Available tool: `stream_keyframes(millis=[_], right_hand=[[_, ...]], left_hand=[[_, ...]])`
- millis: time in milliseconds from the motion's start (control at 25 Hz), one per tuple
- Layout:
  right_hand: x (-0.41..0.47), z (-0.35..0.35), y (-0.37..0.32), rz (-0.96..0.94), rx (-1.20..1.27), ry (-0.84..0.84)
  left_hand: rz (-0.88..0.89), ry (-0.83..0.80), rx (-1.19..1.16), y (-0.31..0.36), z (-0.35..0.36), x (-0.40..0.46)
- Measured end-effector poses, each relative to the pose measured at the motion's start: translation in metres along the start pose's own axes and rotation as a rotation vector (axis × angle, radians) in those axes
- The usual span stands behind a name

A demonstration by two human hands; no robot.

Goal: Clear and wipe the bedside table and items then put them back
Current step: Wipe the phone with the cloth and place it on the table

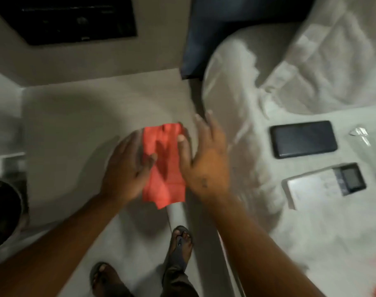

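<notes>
So the red cloth (pixel 163 166) hangs between both hands, over the near right bit of the table (pixel 75 125). Left hand (pixel 127 168) has its thumb on the cloth's left side, fingers spread out flat. Right hand (pixel 204 159) has its thumb on the cloth's top right, other fingers open & pointing up. Neither hand is a fist, both just pinch or press the cloth lightly. Pic is blurry tho, so can't tell how firm the hold is.

The table looks bare. The phone (pixel 303 139) & a small box (pixel 324 185) lie on the bed (pixel 311 243), well apart from the hands.

What could go wrong:
- Loose hold, so the cloth may slip & drop to the floor near the feet (pixel 180 241), and get dirty.
- Bed is soft & bumpy. A knee bump or a tug on the sheet could make the phone slide off.
- Cloth is folded small, so table corners may get missed.
</notes>
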State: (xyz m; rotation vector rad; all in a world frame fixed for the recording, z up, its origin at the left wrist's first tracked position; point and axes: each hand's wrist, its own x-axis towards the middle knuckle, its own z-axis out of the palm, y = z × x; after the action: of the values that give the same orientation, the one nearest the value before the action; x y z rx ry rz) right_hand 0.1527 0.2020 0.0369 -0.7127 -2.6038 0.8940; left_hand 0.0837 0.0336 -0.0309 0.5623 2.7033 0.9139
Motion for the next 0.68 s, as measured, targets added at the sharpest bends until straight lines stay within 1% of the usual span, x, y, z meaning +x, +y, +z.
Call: stream_keyframes(millis=[40, 80, 120, 160, 240, 320, 440, 520, 600, 640, 680], right_hand=[[0.003, -0.035, 0.010, 0.039, -0.026, 0.135], [0.005, -0.066, 0.022, 0.081, -0.068, 0.225], [0.007, -0.095, 0.039, 0.126, -0.135, 0.263], [0.011, -0.119, 0.056, 0.187, -0.219, 0.260], [0.022, -0.154, 0.092, 0.344, -0.358, 0.199], [0.035, -0.173, 0.115, 0.474, -0.378, 0.093], [0.048, -0.188, 0.134, 0.568, -0.270, -0.007], [0.057, -0.197, 0.134, 0.576, -0.169, -0.051], [0.063, -0.201, 0.118, 0.559, 0.054, -0.072], [0.065, -0.198, 0.104, 0.554, 0.188, -0.095], [0.066, -0.192, 0.088, 0.539, 0.294, -0.144]], left_hand=[[0.107, 0.014, -0.072, 0.045, 0.009, -0.008], [0.203, 0.020, -0.136, 0.088, 0.016, -0.012], [0.290, 0.015, -0.180, 0.129, 0.024, -0.013], [0.368, -0.002, -0.204, 0.164, 0.032, -0.010], [0.478, -0.056, -0.195, 0.217, 0.049, 0.004], [0.530, -0.144, -0.109, 0.244, 0.063, 0.020], [0.530, -0.243, 0.040, 0.265, 0.069, 0.042], [0.491, -0.285, 0.040, 0.272, 0.060, 0.051], [0.437, -0.327, -0.005, 0.263, 0.040, 0.053], [0.396, -0.367, -0.065, 0.250, 0.028, 0.052], [0.325, -0.430, -0.198, 0.234, 0.015, 0.049]])
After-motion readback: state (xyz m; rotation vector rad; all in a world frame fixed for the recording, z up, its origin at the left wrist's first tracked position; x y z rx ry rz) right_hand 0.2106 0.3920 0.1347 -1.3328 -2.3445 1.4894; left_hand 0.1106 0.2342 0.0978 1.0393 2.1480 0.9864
